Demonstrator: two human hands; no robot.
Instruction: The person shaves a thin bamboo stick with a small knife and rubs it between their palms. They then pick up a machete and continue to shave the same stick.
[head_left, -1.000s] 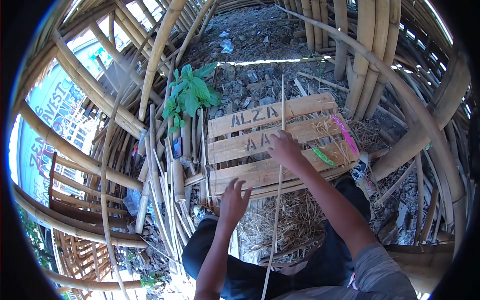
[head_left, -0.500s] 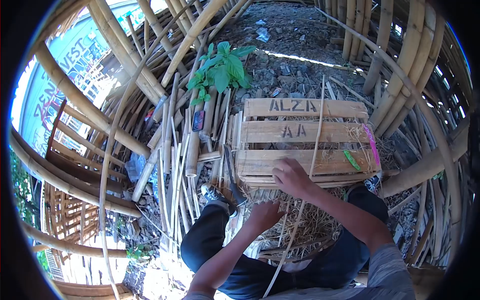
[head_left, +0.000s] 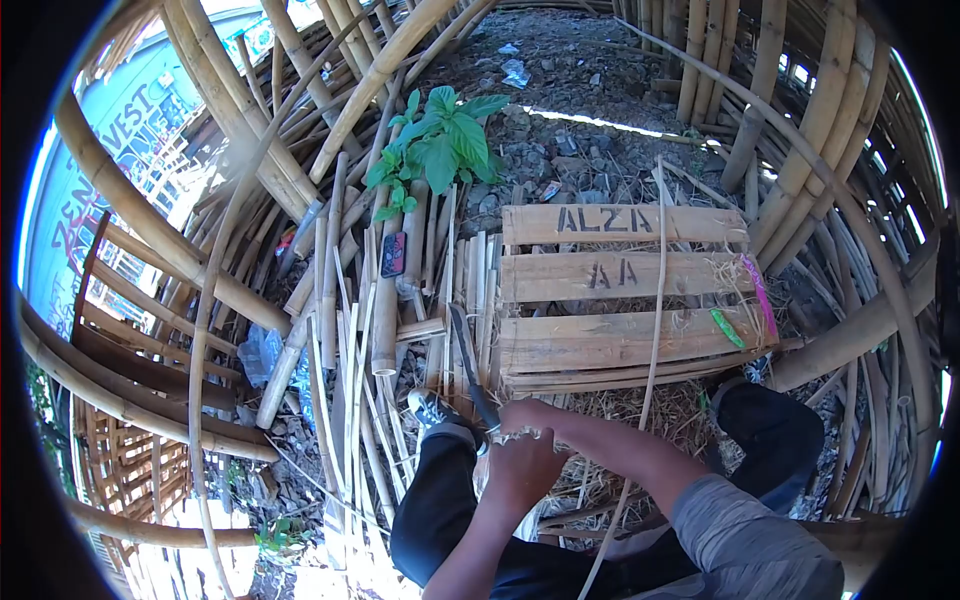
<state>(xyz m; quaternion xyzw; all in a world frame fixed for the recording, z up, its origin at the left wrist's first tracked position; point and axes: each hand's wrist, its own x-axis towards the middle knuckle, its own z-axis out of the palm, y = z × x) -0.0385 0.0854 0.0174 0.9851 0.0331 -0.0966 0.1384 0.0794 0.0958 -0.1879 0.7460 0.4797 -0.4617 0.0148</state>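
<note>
My left hand (head_left: 525, 470) is closed, low in the middle of the view over my left thigh. Just above it, my right hand (head_left: 520, 414) reaches across to the left with its fingers curled, and the two hands meet or overlap. Pale shavings or fibres show between them; what the fingers hold is hidden. A long dark knife (head_left: 468, 362) lies at a slant beside the crate, its lower end close to my right hand; contact cannot be told. A long thin bamboo strip (head_left: 655, 340) runs from over the wooden crate (head_left: 580, 335) down past my right forearm.
A green marker-like object (head_left: 727, 328) and a pink strip (head_left: 760, 298) lie on the crate's right side. A phone (head_left: 394, 254) rests on bamboo poles at left, near a leafy plant (head_left: 440, 140). Bamboo poles (head_left: 385, 310) and straw surround my legs.
My right hand has moved from the crate's front edge down and left to my left hand. My left hand has shifted slightly down. The view has turned a little.
</note>
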